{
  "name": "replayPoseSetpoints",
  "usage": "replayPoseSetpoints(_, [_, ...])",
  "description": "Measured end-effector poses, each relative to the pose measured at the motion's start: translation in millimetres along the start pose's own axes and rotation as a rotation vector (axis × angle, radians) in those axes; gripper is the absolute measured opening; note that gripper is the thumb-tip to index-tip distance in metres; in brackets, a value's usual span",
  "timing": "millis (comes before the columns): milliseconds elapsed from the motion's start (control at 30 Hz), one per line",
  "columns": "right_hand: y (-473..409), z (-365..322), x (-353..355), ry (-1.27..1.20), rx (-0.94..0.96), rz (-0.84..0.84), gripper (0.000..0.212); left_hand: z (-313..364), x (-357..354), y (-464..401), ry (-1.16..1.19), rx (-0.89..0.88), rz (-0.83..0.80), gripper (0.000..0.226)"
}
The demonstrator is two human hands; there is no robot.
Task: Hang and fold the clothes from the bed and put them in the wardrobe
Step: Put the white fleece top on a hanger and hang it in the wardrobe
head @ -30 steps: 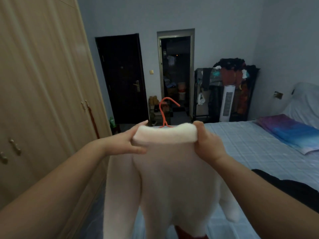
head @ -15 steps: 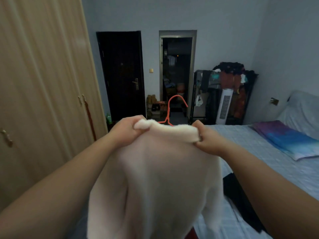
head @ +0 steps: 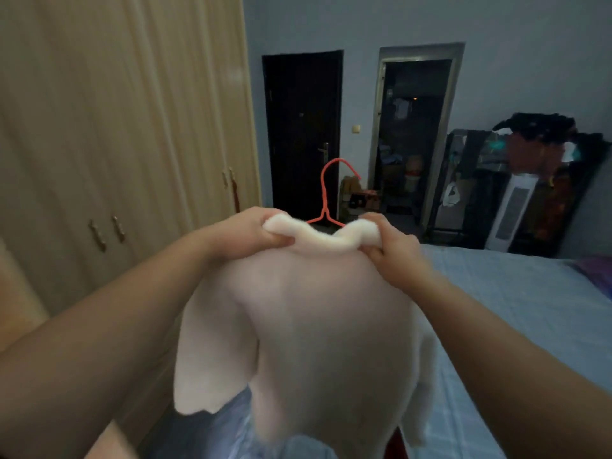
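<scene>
A cream fleece sweater [head: 318, 326] hangs in front of me on an orange wire hanger [head: 326, 197], whose hook sticks up out of the collar. My left hand [head: 251, 231] pinches the left end of the collar. My right hand [head: 390, 245] pinches the right end. The collar sags in a wavy line between them. One sleeve [head: 212, 352] dangles at the left. The hanger's shoulders are hidden inside the sweater. The wardrobe [head: 116, 144] stands at my left with its doors shut.
The bed [head: 516, 309] with a pale checked sheet lies at the right. A dark door [head: 303, 134] and an open doorway [head: 414, 137] are straight ahead. A cluttered rack of clothes [head: 543, 167] and a white tower heater [head: 511, 213] stand at the far right.
My view has swung left toward the wardrobe. Both hands have pulled the collar apart and lower, so more of the hanger's neck shows above it.
</scene>
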State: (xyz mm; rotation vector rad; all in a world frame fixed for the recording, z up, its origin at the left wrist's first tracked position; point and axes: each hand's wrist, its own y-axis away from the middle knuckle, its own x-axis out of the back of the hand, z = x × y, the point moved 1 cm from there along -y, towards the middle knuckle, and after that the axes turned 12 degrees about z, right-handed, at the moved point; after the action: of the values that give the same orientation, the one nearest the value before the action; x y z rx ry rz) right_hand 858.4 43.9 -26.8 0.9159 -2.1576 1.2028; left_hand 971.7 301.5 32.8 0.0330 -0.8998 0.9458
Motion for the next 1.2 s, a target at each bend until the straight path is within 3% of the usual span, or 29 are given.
replayPoseSetpoints(100, [-2,-18,-23,0.189,0.008,0.107,0.075,-15,-13,11,0.056,0.083,0.208,0.011])
replayPoseSetpoints(167, [12,-34,-34,-0.003,0.013,0.206,0.074,-24,-32,19,0.048,0.144,0.283,0.007])
replayPoseSetpoints(233, [37,-46,-49,-0.237,0.021,0.229,0.059,-33,-54,27,0.074,0.223,0.335,0.014])
replayPoseSetpoints(333, [65,-58,-72,-0.379,-0.165,-0.002,0.049,-41,-88,40,0.166,0.312,0.373,0.025])
replayPoseSetpoints(433, [73,-51,-90,-0.430,-0.286,-0.181,0.064,-46,-121,51,0.272,0.373,0.376,0.020])
replayPoseSetpoints(567, [87,-34,-100,-0.561,-0.376,-0.243,0.086,-45,-150,56,0.454,0.427,0.286,0.020])
replayPoseSetpoints(700, [97,-18,-98,-0.646,-0.457,-0.225,0.099,-49,-164,50,0.512,0.453,0.103,0.042])
replayPoseSetpoints(833, [94,-4,-89,-0.671,-0.474,-0.151,0.066,-51,-171,47,0.773,0.521,-0.216,0.066])
replayPoseSetpoints(933, [93,6,-83,-0.587,-0.454,-0.113,0.028,-42,-178,43,0.778,0.540,-0.284,0.088])
replayPoseSetpoints(1133, [88,27,-88,-0.370,-0.418,-0.190,0.047,-51,-202,33,0.634,0.596,-0.146,0.036])
replayPoseSetpoints(1200, [83,33,-87,-0.264,-0.383,-0.237,0.048,-58,-212,31,0.589,0.657,-0.159,0.051])
